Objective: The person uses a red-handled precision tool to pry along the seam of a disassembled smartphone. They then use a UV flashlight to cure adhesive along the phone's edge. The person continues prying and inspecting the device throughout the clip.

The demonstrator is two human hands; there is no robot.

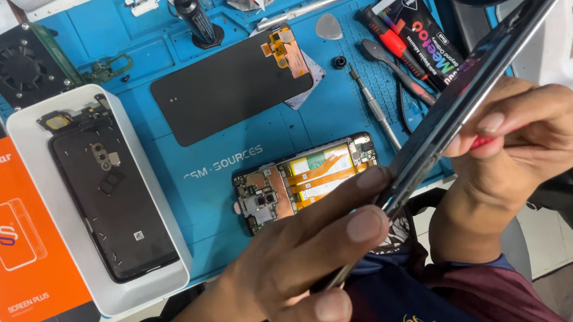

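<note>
My right hand (530, 138) holds a dark, thin phone panel (483, 73) edge-on, tilted up toward the upper right above the blue work mat (171, 136). A small red piece (482, 143) shows between that hand's fingers. My left hand (300, 256) pinches a thin metal pry tool (336, 278), whose tip sits at the panel's lower end. Directly behind my left fingers, an opened phone body (304, 179) with orange flex cables lies flat on the mat.
A black screen panel (227, 87) with an orange flex lies mid-mat. A white tray (94, 203) at left holds a dark phone frame, beside an orange box (5, 230). Screwdrivers (393, 45), tweezers, a pick, a glue bottle (195, 17) and a small fan (19, 68) lie along the back.
</note>
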